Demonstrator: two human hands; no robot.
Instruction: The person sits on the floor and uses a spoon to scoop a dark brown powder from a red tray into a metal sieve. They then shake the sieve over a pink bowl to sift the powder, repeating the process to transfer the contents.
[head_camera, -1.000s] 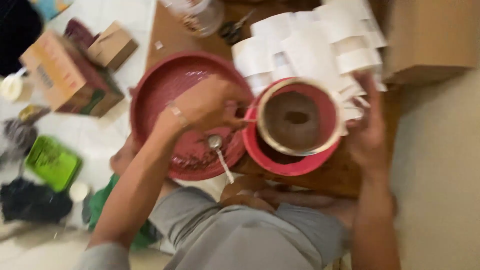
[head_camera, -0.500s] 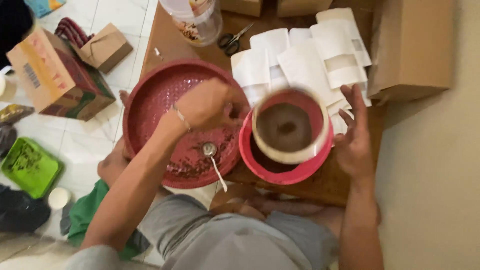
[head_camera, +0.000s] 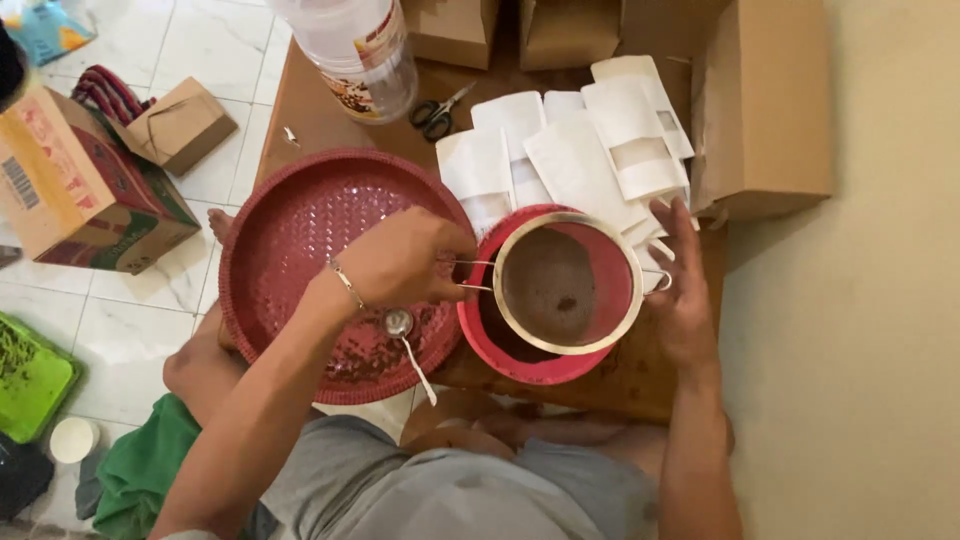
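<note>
The left hand (head_camera: 405, 262) is closed around the wire handle of a round metal sieve (head_camera: 567, 283); the fingers curl over the handle, knuckles up. The sieve sits over a red plastic bowl (head_camera: 520, 355), its mesh loaded with fine brown powder. The right hand (head_camera: 682, 290) is open, fingers spread and extended, with the palm set against the far rim of the sieve opposite the handle — it grips nothing.

Surroundings, relative to the fingers:
- Under the left wrist and knuckles: a wide, shallow red tray (head_camera: 300, 240) with a woven, dimpled pattern and dark crumbs scattered on its floor. Its rim touches the bowl.
- Just below the left fingers: a metal spoon (head_camera: 405, 335), bowl up, its pale handle reaching over the tray's near edge.
- Beyond the right fingertips: a fanned stack of white paper pouches (head_camera: 590, 150), flat and matte, some with a clear window. The nearest pouches lie partly under the sieve's rim and the right fingers.
- Beyond the left fingers: black-handled scissors (head_camera: 438, 112), and further off a clear plastic jar (head_camera: 360, 55) with a printed label.
- To the right of the right hand: a plain cardboard box (head_camera: 765, 100), closed, standing on the brown board (head_camera: 320, 120) that carries the whole layout.

On the tiled floor, well apart from the left hand: a printed carton (head_camera: 80, 190), a small brown paper bag (head_camera: 185, 125) and a green tray (head_camera: 30, 375). Nothing lies between either hand and the sieve.
</note>
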